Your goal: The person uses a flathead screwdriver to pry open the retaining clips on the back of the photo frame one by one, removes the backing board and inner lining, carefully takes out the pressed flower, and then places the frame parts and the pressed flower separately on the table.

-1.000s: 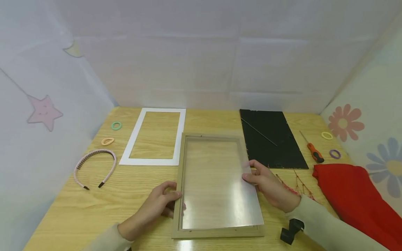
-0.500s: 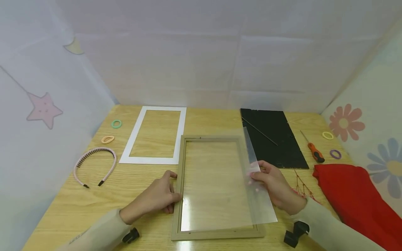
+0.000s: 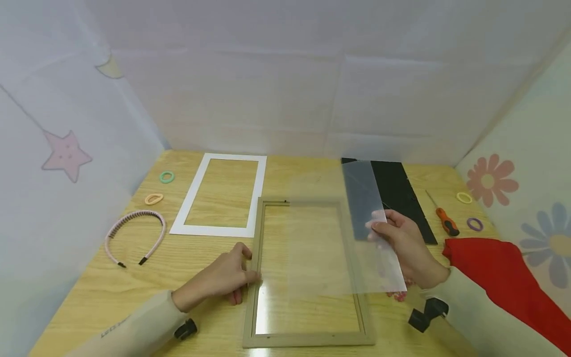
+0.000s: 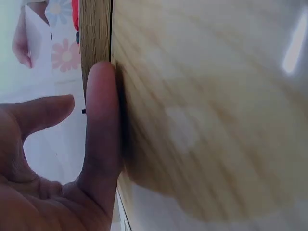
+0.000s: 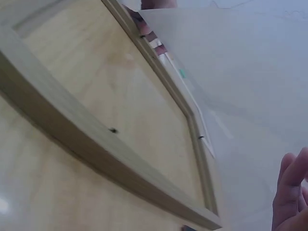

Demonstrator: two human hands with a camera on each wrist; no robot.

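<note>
In the head view my right hand [image 3: 403, 243] pinches the right edge of a thin clear plastic sheet [image 3: 330, 258], raised and tilted over a wooden picture frame [image 3: 312, 339]. That sheet [image 5: 255, 86] fills the upper right of the right wrist view, above the frame [image 5: 96, 134]. My left hand [image 3: 223, 275] touches the frame's left side. The left wrist view shows one straight finger [image 4: 102, 110] against the outer side of the frame [image 4: 95, 33], with another digit held apart from it.
A white mat [image 3: 209, 230] lies behind left. A black backing board [image 3: 397, 183] with a thin rod is behind right, partly under the sheet. A screwdriver [image 3: 446, 220], red cloth [image 3: 495, 267], headband [image 3: 134, 213], red sprig [image 3: 397, 296] and several hair ties [image 3: 167, 177] lie around.
My right hand has lifted the clear sheet off the frame, moving it right and away from me. My left hand has stayed at the frame's left side.
</note>
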